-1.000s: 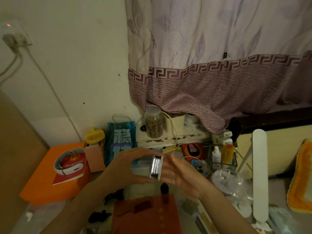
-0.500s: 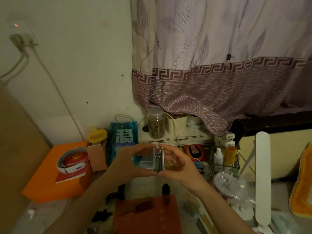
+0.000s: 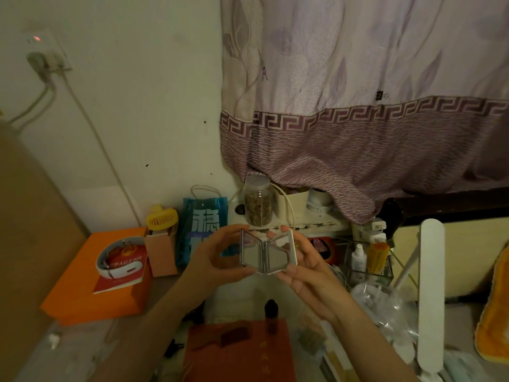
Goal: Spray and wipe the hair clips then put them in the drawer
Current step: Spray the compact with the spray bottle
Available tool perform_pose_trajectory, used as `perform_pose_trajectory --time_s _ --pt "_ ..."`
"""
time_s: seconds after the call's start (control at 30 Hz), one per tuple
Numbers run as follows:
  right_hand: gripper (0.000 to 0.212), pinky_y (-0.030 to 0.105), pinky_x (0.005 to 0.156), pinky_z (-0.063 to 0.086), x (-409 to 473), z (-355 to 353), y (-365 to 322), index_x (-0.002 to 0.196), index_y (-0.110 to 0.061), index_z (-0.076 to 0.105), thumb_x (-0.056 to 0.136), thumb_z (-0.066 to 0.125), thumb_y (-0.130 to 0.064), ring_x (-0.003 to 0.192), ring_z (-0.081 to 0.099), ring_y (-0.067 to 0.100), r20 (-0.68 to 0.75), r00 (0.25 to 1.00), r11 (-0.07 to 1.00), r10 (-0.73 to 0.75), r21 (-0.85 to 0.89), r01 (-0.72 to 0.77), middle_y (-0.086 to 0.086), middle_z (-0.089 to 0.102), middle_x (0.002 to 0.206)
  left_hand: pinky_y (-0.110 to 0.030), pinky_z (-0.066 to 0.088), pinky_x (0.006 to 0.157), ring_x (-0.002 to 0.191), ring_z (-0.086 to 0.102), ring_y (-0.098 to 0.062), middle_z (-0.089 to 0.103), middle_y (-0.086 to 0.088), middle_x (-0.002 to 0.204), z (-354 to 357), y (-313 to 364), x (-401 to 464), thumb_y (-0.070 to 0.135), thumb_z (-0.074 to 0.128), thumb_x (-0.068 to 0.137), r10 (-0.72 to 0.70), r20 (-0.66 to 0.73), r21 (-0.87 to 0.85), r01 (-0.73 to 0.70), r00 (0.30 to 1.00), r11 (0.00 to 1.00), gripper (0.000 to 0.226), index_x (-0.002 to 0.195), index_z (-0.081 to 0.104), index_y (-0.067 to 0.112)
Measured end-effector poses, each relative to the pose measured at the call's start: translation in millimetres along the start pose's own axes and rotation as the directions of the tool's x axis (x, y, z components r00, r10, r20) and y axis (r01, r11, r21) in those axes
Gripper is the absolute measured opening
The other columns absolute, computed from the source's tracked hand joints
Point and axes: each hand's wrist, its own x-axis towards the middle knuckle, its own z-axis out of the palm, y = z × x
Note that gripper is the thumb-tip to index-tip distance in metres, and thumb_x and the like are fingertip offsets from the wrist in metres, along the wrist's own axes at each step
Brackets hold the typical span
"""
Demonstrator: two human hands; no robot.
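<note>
A small folding mirror case point(image 3: 267, 250) with a silver frame is held up over the desk, spread open like a book with both mirror faces toward me. My left hand point(image 3: 217, 257) grips its left half, thumb underneath and fingers over the top. My right hand point(image 3: 308, 267) holds the right half from behind and below. Below them a small dark-capped bottle point(image 3: 271, 317) stands upright on a red box point(image 3: 239, 351), with a dark brown clip-like piece point(image 3: 235, 334) lying flat beside it. Dark clips point(image 3: 173, 348) lie left of the red box, partly hidden by my left forearm.
An orange box point(image 3: 82, 293) with a white neck device sits left. A yellow fan point(image 3: 162, 220), blue bag point(image 3: 205, 216), jar point(image 3: 258, 202) and shelf stand behind. Right are a clear organiser point(image 3: 369, 260) with bottles, crumpled plastic point(image 3: 385, 307) and a white lamp arm point(image 3: 431, 293).
The mirror case, closed and edge-on a second ago, has been brought between both hands and spread open. Both hands rose slightly.
</note>
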Motion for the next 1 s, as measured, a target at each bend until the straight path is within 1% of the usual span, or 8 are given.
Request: perform_pose_trajectory --time_s 0.13,0.23,0.33,0.43,0.57,0.7,0.87,1.0 --pt "0.076 0.038 0.093 0.051 -1.1 -3.6 3.8 0.134 -0.017 0.051 0.066 0.083 -0.003 0.124 0.054 0.032 0.043 0.999 0.975 0.011 0.223 -0.02 0.016 0.053 0.137 -0.027 0.055 0.083 0.117 0.059 -0.021 0.061 0.006 0.125 2.3 -9.8 -3.9 0.001 0.072 0.072 -0.036 -0.012 -0.112 0.034 0.999 0.993 0.061 0.125 0.05 0.022" --pt "0.086 0.041 0.1 0.049 -1.9 -6.5 8.0 0.136 -0.017 0.05 0.06 0.088 -0.004 0.127 0.05 0.033 0.016 1.0 0.95 0.008 0.311 -0.012 0.019 0.048 0.142 -0.029 0.054 0.086 0.12 0.057 -0.021 0.06 0.001 0.127 3.2 -13.4 -6.1 0.002 0.074 0.074 -0.053 -0.002 -0.155 0.052 0.999 0.987 0.059 0.123 0.052 0.026" --pt "0.086 0.04 0.102 0.047 -3.8 -7.6 12.4 0.136 -0.017 0.053 0.059 0.088 -0.002 0.128 0.049 0.033 0.021 1.0 0.916 0.007 0.4 -0.015 0.019 0.047 0.142 -0.034 0.056 0.085 0.118 0.059 -0.024 0.06 -0.001 0.127 3.6 -15.1 -8.1 0.006 0.076 0.075 -0.084 0.013 -0.176 0.085 0.996 0.981 0.056 0.121 0.053 0.028" --pt "0.082 0.039 0.099 0.049 -5.9 -7.8 16.2 0.134 -0.018 0.055 0.06 0.087 -0.002 0.127 0.051 0.031 0.022 1.0 0.899 0.003 0.438 -0.012 0.016 0.05 0.141 -0.036 0.056 0.084 0.115 0.061 -0.026 0.06 -0.002 0.127 2.4 -18.7 -10.7 0.004 0.077 0.074 -0.11 0.01 -0.188 0.11 0.994 0.976 0.057 0.122 0.051 0.022" --pt "0.085 0.042 0.1 0.048 -6.5 -7.7 21.4 0.128 -0.016 0.06 0.05 0.092 -0.001 0.121 0.056 0.032 -0.053 0.998 0.876 0.027 0.482 0.002 0.018 0.054 0.136 -0.034 0.057 0.081 0.107 0.066 -0.027 0.065 0.001 0.122 2.7 -23.6 -16.0 0.004 0.076 0.069 -0.164 0.029 -0.236 0.167 0.986 0.957 0.059 0.118 0.053 0.028" --pt "0.093 0.04 0.087 0.056 -6.5 -9.0 28.1 0.13 -0.009 0.056 0.045 0.093 0.001 0.112 0.062 0.032 -0.102 0.993 0.846 0.067 0.534 -0.003 0.021 0.06 0.127 -0.037 0.058 0.08 0.103 0.067 -0.03 0.067 -0.001 0.118 5.8 -31.2 -20.2 0.002 0.075 0.066 -0.22 0.004 -0.281 0.213 0.975 0.936 0.063 0.121 0.047 0.018" --pt "0.092 0.037 0.094 0.052 -8.4 -15.3 36.0 0.139 -0.015 0.048 0.057 0.09 -0.006 0.123 0.055 0.031 -0.045 0.993 0.898 0.108 0.433 -0.078 0.019 0.051 0.138 -0.035 0.058 0.077 0.103 0.067 -0.025 0.068 0.003 0.116 5.0 -45.4 -27.7 0.007 0.078 0.061 -0.284 -0.048 -0.293 0.258 0.958 0.921 0.064 0.117 0.05 0.02" --pt "0.084 0.035 0.097 0.048 -14.1 -32.0 47.4 0.143 -0.023 0.042 0.07 0.081 -0.009 0.129 0.049 0.03 -0.03 0.976 0.953 0.217 0.222 -0.205 0.013 0.05 0.141 -0.038 0.059 0.077 0.106 0.066 -0.025 0.067 -0.005 0.118 1.7 -62.7 -34.4 -0.002 0.074 0.063 -0.333 -0.104 -0.305 0.288 0.937 0.908 0.063 0.119 0.051 0.015"
